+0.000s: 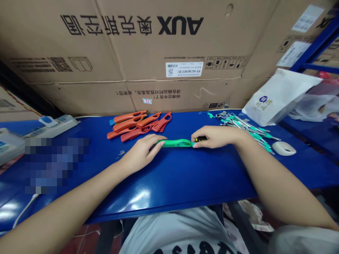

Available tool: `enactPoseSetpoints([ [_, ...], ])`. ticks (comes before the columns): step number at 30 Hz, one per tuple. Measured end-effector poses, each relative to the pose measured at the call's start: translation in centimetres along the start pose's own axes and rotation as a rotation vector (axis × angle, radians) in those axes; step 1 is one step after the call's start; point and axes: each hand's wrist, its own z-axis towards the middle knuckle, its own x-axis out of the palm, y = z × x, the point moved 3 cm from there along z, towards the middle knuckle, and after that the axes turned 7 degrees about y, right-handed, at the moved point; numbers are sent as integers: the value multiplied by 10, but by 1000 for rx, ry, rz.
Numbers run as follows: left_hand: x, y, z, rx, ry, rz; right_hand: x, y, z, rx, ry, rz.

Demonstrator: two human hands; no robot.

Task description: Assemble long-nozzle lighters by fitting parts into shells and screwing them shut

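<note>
A green plastic handle piece (pixel 176 143) lies flat on the blue table (pixel 169 180) between my hands. My left hand (pixel 143 150) rests on its left end with the fingers curled over it. My right hand (pixel 213 137) pinches its right end, where a small black and yellow part (pixel 200 139) shows at the fingertips. Behind the hands lies a pile of orange handles (pixel 139 126). To the right lies a heap of metal blades with green parts (pixel 246 128).
A large cardboard box (pixel 148 53) stands along the back of the table. A white paper bag (pixel 280 95) and a white oval object (pixel 283 148) sit at the right. A power strip (pixel 51 127) and a white cable lie at the left.
</note>
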Motion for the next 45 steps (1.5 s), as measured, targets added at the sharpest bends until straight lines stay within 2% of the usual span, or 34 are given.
enactPoseSetpoints([
  [8,-1,10,1,77,64,-33,-4,8,1,-76,-133,-51],
  [13,0,19,2,67,69,-55,-3,10,5,-42,-175,-116],
  [17,0,18,2,63,81,-41,0,9,9,17,-174,-157],
  [20,2,15,2,32,44,-57,1,6,12,54,-197,-193],
  [25,6,16,1,-18,-84,-108,5,7,18,49,-243,-212],
  [30,6,17,4,-35,-68,-95,6,3,24,60,-292,-204],
  [35,-7,22,16,-114,-118,136,-16,-29,23,214,-441,-227],
  [38,-8,29,32,-194,-1,378,-32,-50,21,339,-524,-239],
  [42,0,34,60,-197,36,406,-43,-67,23,500,-597,-237],
  [45,7,37,78,-203,43,414,-44,-71,29,563,-616,-227],
])
